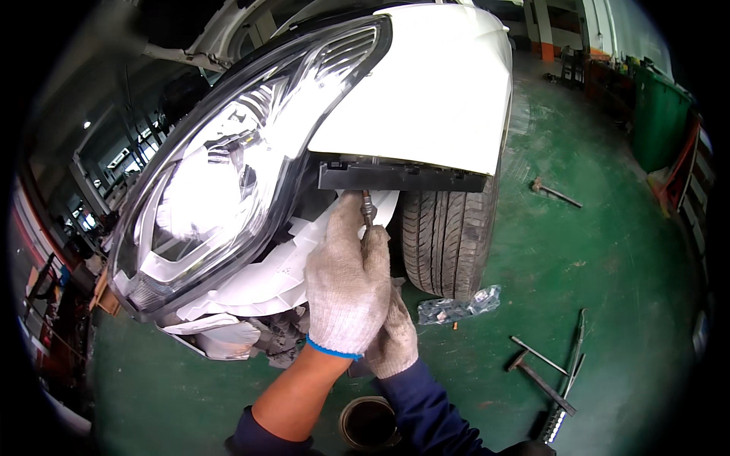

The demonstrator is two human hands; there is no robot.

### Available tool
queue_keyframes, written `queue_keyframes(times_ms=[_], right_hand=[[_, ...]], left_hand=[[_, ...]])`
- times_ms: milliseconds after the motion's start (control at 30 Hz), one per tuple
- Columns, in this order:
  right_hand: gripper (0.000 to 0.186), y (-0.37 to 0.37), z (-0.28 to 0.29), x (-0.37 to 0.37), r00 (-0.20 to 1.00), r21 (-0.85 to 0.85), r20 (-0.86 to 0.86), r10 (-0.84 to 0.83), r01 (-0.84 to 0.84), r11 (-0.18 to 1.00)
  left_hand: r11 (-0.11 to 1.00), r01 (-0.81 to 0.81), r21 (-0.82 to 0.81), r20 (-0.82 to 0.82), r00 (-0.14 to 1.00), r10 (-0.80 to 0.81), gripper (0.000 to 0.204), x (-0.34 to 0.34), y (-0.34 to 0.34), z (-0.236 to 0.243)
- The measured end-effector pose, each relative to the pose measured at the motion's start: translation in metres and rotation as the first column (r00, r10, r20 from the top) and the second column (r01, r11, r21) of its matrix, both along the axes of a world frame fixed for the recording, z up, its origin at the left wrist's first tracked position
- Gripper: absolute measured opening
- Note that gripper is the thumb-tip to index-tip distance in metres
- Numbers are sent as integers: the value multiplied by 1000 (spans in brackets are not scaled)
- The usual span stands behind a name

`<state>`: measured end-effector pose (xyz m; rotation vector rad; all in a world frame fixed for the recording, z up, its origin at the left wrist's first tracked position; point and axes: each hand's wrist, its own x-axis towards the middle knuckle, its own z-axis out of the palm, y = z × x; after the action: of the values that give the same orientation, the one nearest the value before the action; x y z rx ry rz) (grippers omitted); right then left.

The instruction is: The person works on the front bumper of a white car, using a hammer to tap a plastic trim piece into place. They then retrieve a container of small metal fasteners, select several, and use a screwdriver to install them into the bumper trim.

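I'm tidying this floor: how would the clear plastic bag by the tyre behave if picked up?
The plastic bag looks crinkled and thin, so it would probably sag and flop. Its mottled, uneven look suggests small contents, which might slide about inside.

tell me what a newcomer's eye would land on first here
The bright headlight would likely catch the eye first, large at left of centre beside the white fender. Next come the gloved left hand and, partly behind it, the gloved right hand, at centre just below a black strip on the fender's lower edge. To their right stands the dark tire, with a hammer lying on the green floor at lower right.
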<state>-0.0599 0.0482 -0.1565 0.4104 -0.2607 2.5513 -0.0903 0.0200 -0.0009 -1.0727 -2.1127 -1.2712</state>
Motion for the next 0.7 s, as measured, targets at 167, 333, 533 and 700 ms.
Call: queue_keyframes(times_ms=[167, 333, 533, 700], right_hand=[[76, -2, -1, -5, 996, -38, -75, 51, -54, 998], [74, -9, -1, -10, 995, -98, -71, 64, -70, 993], [73, -18, 4, -8, 994, -124, -59, 89, -96, 988], [69, -22, 6, -11, 987, -137, -98, 125, -137, 981]], left_hand=[[999, -25, -30, -62, 998, 23, 45, 3, -1, 2], [996, -66, -63, -124, 991, 58, 45, 0, -2, 2], [997, -42, -64, -21, 999, 41, 42, 4, -2, 8], [995, -44, -86, -40, 998, 41, 41, 4, -3, 13]])
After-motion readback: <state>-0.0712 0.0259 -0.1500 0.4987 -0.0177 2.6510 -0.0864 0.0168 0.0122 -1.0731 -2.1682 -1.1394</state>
